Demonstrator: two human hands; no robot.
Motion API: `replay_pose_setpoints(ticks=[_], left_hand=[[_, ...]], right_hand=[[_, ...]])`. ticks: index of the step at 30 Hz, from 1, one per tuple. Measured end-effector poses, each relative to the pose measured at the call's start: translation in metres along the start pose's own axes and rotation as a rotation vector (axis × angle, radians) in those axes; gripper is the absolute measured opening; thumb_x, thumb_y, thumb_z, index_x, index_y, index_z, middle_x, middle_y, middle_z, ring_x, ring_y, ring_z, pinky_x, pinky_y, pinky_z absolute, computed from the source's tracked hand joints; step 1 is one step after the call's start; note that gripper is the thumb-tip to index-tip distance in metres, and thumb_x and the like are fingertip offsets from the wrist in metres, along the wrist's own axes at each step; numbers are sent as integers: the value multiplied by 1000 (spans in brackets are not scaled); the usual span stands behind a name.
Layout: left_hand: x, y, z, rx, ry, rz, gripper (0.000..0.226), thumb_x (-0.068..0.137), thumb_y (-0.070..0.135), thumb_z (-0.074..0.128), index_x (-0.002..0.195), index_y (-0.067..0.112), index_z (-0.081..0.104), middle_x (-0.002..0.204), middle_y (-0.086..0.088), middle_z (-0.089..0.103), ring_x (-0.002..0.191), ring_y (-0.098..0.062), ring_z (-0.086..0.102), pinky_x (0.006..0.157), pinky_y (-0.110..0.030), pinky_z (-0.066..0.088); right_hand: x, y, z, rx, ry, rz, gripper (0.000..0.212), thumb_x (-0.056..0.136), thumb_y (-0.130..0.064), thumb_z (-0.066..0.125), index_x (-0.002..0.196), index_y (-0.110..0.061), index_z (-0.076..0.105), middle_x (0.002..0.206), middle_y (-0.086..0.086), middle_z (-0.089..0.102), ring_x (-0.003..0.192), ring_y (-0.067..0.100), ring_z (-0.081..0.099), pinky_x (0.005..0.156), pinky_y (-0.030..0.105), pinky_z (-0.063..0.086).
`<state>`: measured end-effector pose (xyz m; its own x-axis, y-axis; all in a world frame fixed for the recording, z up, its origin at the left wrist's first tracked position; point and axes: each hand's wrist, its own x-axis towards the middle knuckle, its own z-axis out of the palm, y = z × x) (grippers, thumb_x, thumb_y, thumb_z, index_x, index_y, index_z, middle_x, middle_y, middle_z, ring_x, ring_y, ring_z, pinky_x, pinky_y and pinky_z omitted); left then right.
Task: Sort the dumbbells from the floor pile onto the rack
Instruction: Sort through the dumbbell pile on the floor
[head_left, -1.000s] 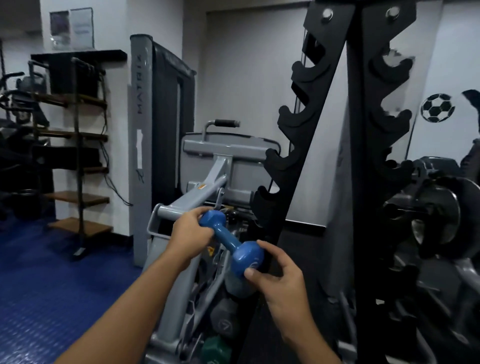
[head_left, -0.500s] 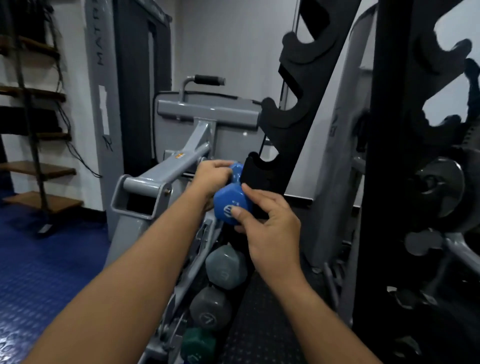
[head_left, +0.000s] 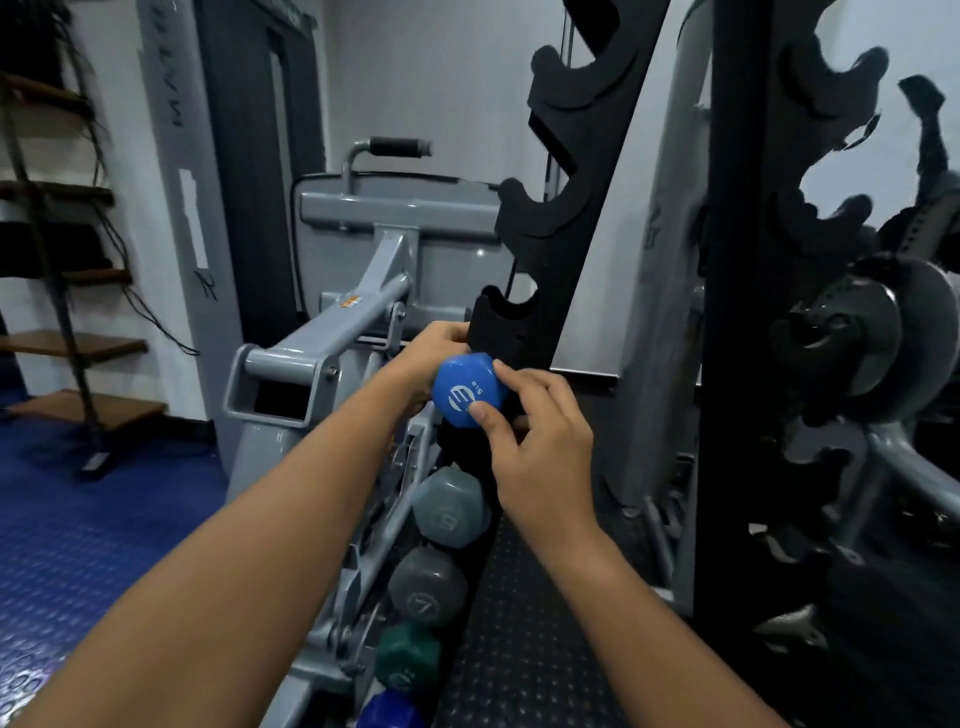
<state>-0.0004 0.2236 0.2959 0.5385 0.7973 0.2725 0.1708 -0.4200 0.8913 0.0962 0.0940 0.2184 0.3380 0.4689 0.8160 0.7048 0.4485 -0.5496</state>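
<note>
A small blue dumbbell (head_left: 464, 391) points its near end at me, level with a notch of the black vertical rack (head_left: 558, 249). My left hand (head_left: 434, 348) holds its far part behind the blue head, against the rack's edge. My right hand (head_left: 530, 421) pinches the near head between thumb and fingers. Below it on the rack sit a grey-blue dumbbell (head_left: 451, 514), a grey one marked 7 (head_left: 428, 587), a green one (head_left: 408, 660) and another blue one (head_left: 389, 712). The blue dumbbell's handle is hidden.
A grey weight machine (head_left: 332, 332) stands just left of the rack. A second black rack post (head_left: 748, 312) and weight plates (head_left: 883, 332) are on the right. Wooden shelves (head_left: 67, 343) stand at far left on blue floor mats (head_left: 78, 519).
Both hands carried the blue dumbbell up and in to the rack, turning it end-on toward me. The view has moved closer and tilted down.
</note>
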Motion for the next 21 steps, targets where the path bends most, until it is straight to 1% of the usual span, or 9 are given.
replay_pose_setpoints(ticks=[2,5,8,11,12,15,18,19,21], left_hand=[[-3,4,3,89,58,-9,34,92,-10,54,77,17,69,59,10,69,56,-8,63,52,-21,51],[-7,-2,4,115,132,-39,36,93,-6,53,82,21,74,58,14,70,58,-7,65,55,-22,50],[-10,-1,4,70,100,-27,36,96,-6,51,89,19,75,71,8,74,74,-16,69,66,-26,53],[-22,7,1,69,32,-22,26,101,-4,50,101,11,71,77,2,70,61,-3,67,52,-15,49],[-25,8,0,70,20,-12,26,103,-2,49,103,13,70,80,2,71,65,-5,68,53,-15,49],[-29,2,-7,154,69,17,32,106,8,47,124,20,72,102,1,76,94,-16,68,69,-24,54],[-41,1,-12,296,190,74,38,107,15,48,143,20,61,128,0,71,115,-15,65,102,-38,53],[-51,3,-11,329,210,97,39,107,18,49,144,21,60,131,1,70,119,-15,64,107,-39,51],[-73,2,-10,370,246,141,40,107,21,49,146,23,59,129,1,71,114,-13,66,102,-27,51]], right_hand=[[-3,2,-5,36,-28,34,39,95,-22,78,134,-21,70,122,-13,57,102,9,64,86,32,58],[-6,3,-12,72,-58,59,39,94,-19,78,131,-23,69,120,-14,57,97,9,66,82,31,59],[-5,0,-14,46,-77,86,40,94,-20,78,133,-23,69,120,-14,57,91,9,65,82,28,58],[-3,-4,-19,-38,-111,70,44,94,-22,78,136,-23,67,121,-14,58,94,6,63,86,27,57],[-1,-5,-21,-72,-137,61,47,94,-23,77,139,-25,65,124,-15,57,98,5,62,90,27,57],[-3,-5,-31,-168,-235,6,56,97,-32,73,149,-30,54,134,-15,52,110,6,61,99,31,55],[-10,-11,-40,-225,-316,-36,56,99,-40,67,153,-35,49,141,-15,48,118,6,56,101,35,55],[-13,-13,-42,-237,-325,-51,56,99,-41,66,152,-34,49,143,-15,47,120,6,55,101,36,55],[-18,-19,-47,-260,-323,-78,54,99,-42,66,151,-32,51,143,-13,49,122,7,54,104,36,52]])
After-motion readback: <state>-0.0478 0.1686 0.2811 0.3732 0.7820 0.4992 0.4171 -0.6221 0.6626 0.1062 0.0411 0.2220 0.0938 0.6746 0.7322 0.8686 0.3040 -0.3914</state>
